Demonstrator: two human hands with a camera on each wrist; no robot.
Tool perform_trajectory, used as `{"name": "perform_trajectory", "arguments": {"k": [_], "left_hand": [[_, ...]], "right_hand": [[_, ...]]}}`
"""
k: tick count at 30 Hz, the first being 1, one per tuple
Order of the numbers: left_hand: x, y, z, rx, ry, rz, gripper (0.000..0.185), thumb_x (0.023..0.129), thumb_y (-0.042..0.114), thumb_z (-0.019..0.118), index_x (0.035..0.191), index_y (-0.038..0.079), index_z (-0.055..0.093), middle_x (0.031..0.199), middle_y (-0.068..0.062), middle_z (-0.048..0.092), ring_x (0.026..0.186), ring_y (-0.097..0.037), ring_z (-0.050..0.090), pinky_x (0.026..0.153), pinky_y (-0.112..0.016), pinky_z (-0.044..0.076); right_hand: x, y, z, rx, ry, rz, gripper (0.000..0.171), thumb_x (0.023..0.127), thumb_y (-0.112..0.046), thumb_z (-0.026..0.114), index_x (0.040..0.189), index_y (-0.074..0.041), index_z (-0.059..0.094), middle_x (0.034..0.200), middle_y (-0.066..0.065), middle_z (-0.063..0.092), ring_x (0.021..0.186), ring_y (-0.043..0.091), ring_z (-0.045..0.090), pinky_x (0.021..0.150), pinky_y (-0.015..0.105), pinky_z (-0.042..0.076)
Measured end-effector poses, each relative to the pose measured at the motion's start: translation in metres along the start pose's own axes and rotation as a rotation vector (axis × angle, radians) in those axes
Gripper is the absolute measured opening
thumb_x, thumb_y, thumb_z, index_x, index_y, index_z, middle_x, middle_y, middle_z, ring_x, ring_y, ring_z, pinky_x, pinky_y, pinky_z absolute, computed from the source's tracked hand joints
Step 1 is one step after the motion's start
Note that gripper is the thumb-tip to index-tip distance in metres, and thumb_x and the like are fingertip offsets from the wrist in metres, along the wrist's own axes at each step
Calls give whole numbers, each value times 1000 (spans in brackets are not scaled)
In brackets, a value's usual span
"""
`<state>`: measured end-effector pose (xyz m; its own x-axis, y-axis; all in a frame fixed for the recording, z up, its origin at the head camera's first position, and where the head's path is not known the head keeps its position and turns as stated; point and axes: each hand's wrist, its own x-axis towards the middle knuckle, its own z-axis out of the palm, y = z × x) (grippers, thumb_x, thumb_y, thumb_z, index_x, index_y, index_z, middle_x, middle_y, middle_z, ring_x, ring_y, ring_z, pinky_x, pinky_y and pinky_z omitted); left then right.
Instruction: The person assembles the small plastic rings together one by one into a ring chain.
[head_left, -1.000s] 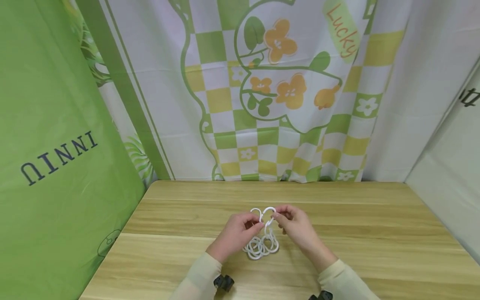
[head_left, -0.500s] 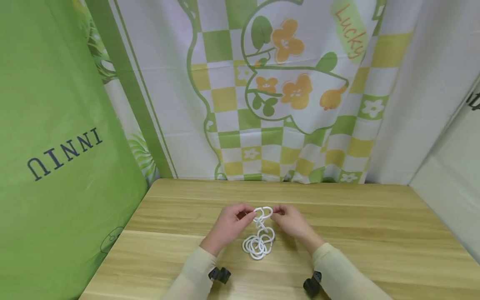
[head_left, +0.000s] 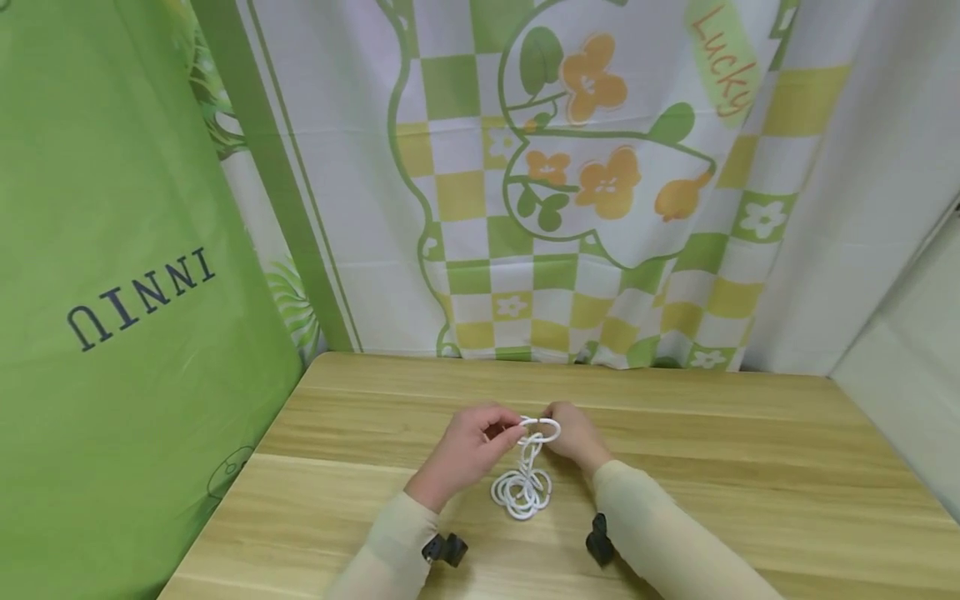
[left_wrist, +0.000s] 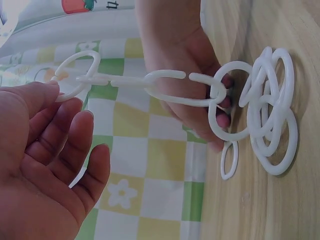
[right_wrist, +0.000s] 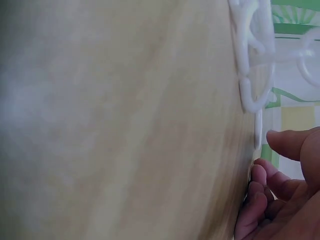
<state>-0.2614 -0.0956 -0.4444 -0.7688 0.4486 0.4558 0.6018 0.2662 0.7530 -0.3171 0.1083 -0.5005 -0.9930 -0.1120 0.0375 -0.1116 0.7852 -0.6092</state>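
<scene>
My left hand [head_left: 467, 454] pinches the top white plastic ring [left_wrist: 96, 59] between thumb and fingertips. From that ring a chain of split C-shaped rings [left_wrist: 131, 82] hangs down to a heap of linked rings [left_wrist: 289, 75] on the wooden table. Behind the chain, my right hand [head_left: 573, 435] is lowered to the tabletop. In the right wrist view its thumb [right_wrist: 286, 142] is held apart from the loosely bent fingers, with nothing between them. One narrow-looking ring [left_wrist: 223, 166] lies beside the heap, close to the right fingertips.
The wooden table [head_left: 720, 475] reaches back to a green, white and yellow checked curtain [head_left: 480, 208]. A bright green cloth [head_left: 112, 417] hangs along the left side. A white panel [head_left: 907, 350] stands at the right.
The right hand has left the upper rings and moved down behind the chain to the table. The left hand keeps its pinch on the top ring; the chain now hangs from it.
</scene>
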Motion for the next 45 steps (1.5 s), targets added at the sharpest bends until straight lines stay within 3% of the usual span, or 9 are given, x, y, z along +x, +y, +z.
{"name": "perform_trajectory", "arguments": {"k": [9,17,20,24,30,36,45], "left_hand": [[1,1,9,-5,-51,-30,12,99,12,72,102,2,76,85,1,67,72,-3,57,63,-22,51],[-1,-1,13,7,-58,-34,11,99,13,71,100,4,76,84,3,67,70,-3,56,62,-23,51],[-3,-1,14,13,-62,-46,10,99,13,71,100,4,76,84,3,68,70,-4,56,63,-23,51],[-3,-1,15,16,-71,-62,13,100,15,70,100,3,76,86,3,68,71,-4,57,64,-23,51],[-4,-1,17,17,-67,-88,12,101,16,70,100,6,76,85,5,68,72,-4,58,65,-23,52],[-4,-2,19,16,-71,-97,10,100,16,70,99,8,76,85,5,69,72,-4,58,65,-24,52],[-2,-2,24,17,-99,-88,10,100,15,70,99,6,76,84,5,67,71,-4,57,64,-23,52]], "right_hand": [[-3,1,1,-95,-40,49,16,82,-20,72,71,-10,66,68,2,61,64,22,56,60,39,49],[-23,-7,-11,-136,-36,39,22,80,-7,66,60,-11,58,61,2,55,60,22,52,57,38,46],[-29,-5,-16,-119,-28,25,17,81,-6,66,65,-9,61,64,2,57,63,22,53,62,39,49],[-35,5,-22,-11,-17,61,5,84,-5,66,78,-5,66,73,4,61,69,21,56,66,37,50],[-48,17,-28,183,3,111,4,90,-5,67,90,-2,68,80,4,61,75,18,56,68,32,47],[-61,20,-39,295,13,120,10,94,-6,68,99,2,70,86,5,66,79,18,59,72,33,50],[-76,10,-69,423,76,104,20,100,-11,65,108,6,70,93,11,69,80,16,57,68,29,47]]}}
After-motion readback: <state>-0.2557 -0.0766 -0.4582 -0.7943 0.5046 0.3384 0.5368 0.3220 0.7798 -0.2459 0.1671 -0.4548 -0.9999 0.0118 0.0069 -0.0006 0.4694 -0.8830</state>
